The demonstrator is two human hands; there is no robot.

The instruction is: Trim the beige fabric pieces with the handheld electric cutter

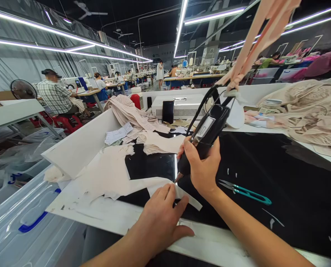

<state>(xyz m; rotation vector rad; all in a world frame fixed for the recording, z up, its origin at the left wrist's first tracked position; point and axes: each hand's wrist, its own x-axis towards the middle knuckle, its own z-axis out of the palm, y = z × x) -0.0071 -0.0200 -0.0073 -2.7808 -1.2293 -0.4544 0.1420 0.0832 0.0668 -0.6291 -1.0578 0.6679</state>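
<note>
My right hand (205, 167) is wrapped round a black handheld tool (209, 128) with a silver lever and a cord. Its pointed tip is angled down against a narrow beige fabric piece (150, 183). Close to the tip, my left hand (161, 215) rests its fingertips on this fabric, thumb spread apart from the fingers. The strip's end (191, 200) sticks out to the right of my left fingers. A pink fabric tie (250, 48) suspends the tool from above. Teal thread snips (247, 193) lie right of my right wrist on the black work surface (282, 174).
More beige cut pieces (105, 168) and paper slips (118, 133) lie left. Behind stand a white vented box (182, 107) and a phone (168, 112). Beige fabric (315, 107) is heaped at right. Clear plastic bins (37, 222) stand lower left. A person (55, 92) sits beyond.
</note>
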